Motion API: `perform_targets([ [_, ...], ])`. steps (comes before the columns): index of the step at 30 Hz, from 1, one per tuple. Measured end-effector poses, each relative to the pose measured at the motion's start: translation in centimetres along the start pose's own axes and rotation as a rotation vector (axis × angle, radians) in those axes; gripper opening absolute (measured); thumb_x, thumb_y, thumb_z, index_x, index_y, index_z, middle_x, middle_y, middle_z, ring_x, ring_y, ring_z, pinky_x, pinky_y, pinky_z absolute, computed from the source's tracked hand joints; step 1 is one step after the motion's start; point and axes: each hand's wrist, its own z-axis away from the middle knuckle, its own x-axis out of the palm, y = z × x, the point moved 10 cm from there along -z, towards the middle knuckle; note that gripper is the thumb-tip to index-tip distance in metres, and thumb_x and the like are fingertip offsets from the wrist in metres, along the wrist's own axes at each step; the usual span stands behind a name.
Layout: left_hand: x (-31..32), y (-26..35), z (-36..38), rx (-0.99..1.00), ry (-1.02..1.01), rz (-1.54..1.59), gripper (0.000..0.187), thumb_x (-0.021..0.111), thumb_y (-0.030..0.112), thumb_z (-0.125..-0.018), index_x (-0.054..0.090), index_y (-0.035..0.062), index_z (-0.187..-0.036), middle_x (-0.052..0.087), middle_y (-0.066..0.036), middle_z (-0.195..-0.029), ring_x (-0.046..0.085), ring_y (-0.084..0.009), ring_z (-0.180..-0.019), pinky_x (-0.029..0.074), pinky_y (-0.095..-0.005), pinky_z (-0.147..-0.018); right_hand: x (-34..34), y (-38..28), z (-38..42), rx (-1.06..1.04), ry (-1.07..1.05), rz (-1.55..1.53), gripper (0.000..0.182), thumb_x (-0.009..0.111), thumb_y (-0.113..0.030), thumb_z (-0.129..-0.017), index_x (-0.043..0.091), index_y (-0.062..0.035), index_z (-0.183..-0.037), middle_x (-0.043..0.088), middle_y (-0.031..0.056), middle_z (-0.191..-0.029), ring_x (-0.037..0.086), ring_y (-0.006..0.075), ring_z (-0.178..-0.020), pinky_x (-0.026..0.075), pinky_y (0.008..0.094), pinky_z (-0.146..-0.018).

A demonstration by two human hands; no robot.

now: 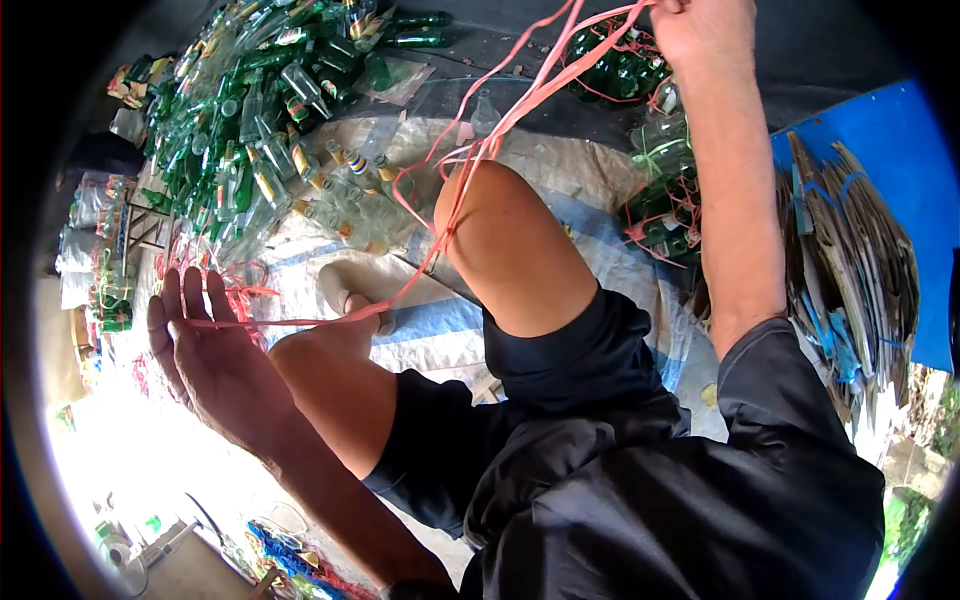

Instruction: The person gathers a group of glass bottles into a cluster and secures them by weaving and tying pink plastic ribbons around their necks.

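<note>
Several strands of pink plastic twine (540, 88) hang from my right hand (705, 30), which is closed on them at the top right edge of the view. They drape past my raised knee. One strand (340, 318) runs from the bundle across to my left hand (215, 350) at the left. That hand is palm up, its fingers spread and slightly bent, with the strand's end at its thumb and fingers; whether it is pinched there I cannot make out.
Green and clear bottles (250, 110) are heaped at the upper left. Tied bottle bundles (668, 215) stand beyond my right arm. Flattened cardboard (850, 270) leans by a blue panel (900, 150) at the right. A pale sheet (590, 180) covers the ground.
</note>
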Motion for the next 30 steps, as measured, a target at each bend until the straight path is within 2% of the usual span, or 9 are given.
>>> perform_targets([
  [8,0.6,-1.5,-0.9,-0.014,-0.028,-0.029,0.041,0.045,0.008,-0.107,0.042,-0.0047,-0.146,0.050,-0.028,-0.148,0.056,-0.0372,-0.132,0.046,-0.0521,-0.114,-7.9,0.0,-2.7,-0.047,0.143,0.022,0.012,0.065,-0.018,-0.099,0.062,-0.0106,-0.090,0.061,0.0000,-0.073,0.046,0.0061,-0.047,0.034,0.0219,-0.039],
  [11,0.9,-1.9,-1.2,-0.015,-0.018,-0.059,0.042,0.043,0.007,-0.107,0.041,-0.0049,-0.147,0.050,-0.028,-0.148,0.056,-0.0371,-0.131,0.046,-0.0516,-0.114,-12.6,0.0,-3.8,-0.079,0.124,0.049,0.011,0.063,-0.015,-0.101,0.065,-0.0047,-0.098,0.067,0.0025,-0.080,0.055,0.0064,-0.054,0.044,0.0213,-0.046],
  [12,1.0,-1.9,-1.3,-0.015,-0.014,-0.060,0.042,0.043,0.006,-0.107,0.041,-0.0049,-0.147,0.050,-0.028,-0.148,0.056,-0.0372,-0.131,0.046,-0.0518,-0.114,-14.3,0.8,-5.3,0.008,0.107,-0.055,0.012,0.064,-0.011,-0.100,0.066,0.0004,-0.103,0.065,0.0071,-0.083,0.046,0.0086,-0.054,0.032,0.0249,-0.043],
  [13,1.1,-2.0,-1.4,-0.015,-0.010,-0.060,0.042,0.043,0.006,-0.107,0.041,-0.0048,-0.147,0.050,-0.028,-0.149,0.056,-0.0372,-0.130,0.046,-0.0519,-0.114,-16.3,0.5,-5.4,-0.001,0.214,-0.020,0.010,0.061,-0.006,-0.101,0.062,0.0029,-0.105,0.064,0.0107,-0.084,0.045,0.0112,-0.053,0.034,0.0256,-0.043],
  [16,1.4,-2.3,-1.7,-0.015,-0.002,-0.095,0.042,0.042,0.006,-0.107,0.040,-0.0049,-0.147,0.049,-0.028,-0.149,0.056,-0.0374,-0.131,0.046,-0.0525,-0.114,-18.5,0.9,-4.1,0.052,0.268,0.016,0.009,0.065,-0.008,-0.099,0.065,0.0012,-0.101,0.064,0.0078,-0.081,0.046,0.0092,-0.053,0.035,0.0241,-0.044],
  [20,1.6,-3.3,-1.7,-0.052,0.007,-0.148,0.043,0.044,0.007,-0.106,0.041,-0.0069,-0.146,0.047,-0.027,-0.151,0.050,-0.0397,-0.138,0.040,-0.0555,-0.119,-20.6,2.2,0.3,0.128,0.265,0.073,0.012,0.072,-0.010,-0.095,0.069,0.0000,-0.102,0.065,0.0034,-0.082,0.045,0.0075,-0.054,0.033,0.0233,-0.044],
  [23,1.9,-4.3,-1.0,-0.050,0.051,-0.241,0.044,0.047,0.007,-0.103,0.042,-0.0087,-0.144,0.051,-0.025,-0.148,0.053,-0.0393,-0.134,0.043,-0.0531,-0.117,-22.5,4.6,5.0,0.262,0.286,0.144,0.011,0.072,-0.008,-0.095,0.069,-0.0015,-0.103,0.062,0.0018,-0.084,0.046,0.0067,-0.056,0.033,0.0233,-0.043],
  [26,2.0,-5.3,-0.5,-0.120,0.009,-0.247,0.041,0.050,0.007,-0.101,0.050,-0.0038,-0.141,0.058,-0.018,-0.139,0.061,-0.0318,-0.125,0.050,-0.0426,-0.105,-22.2,8.2,13.1,0.498,0.274,0.354,0.015,0.070,-0.017,-0.099,0.074,-0.0117,-0.113,0.052,-0.0075,-0.081,0.045,0.0022,-0.071,0.032,0.0208,-0.061],
  [30,4.4,-5.5,0.9,-0.182,-0.057,-0.234,0.031,0.051,0.002,-0.100,0.058,0.0022,-0.131,0.067,-0.011,-0.123,0.067,-0.0216,-0.111,0.053,-0.0328,-0.093,-25.9,14.5,23.1,0.780,-0.028,0.652,0.022,0.068,-0.031,-0.101,0.070,-0.0135,-0.113,0.050,-0.0103,-0.076,0.039,-0.0002,-0.058,0.028,0.0198,-0.049],
])
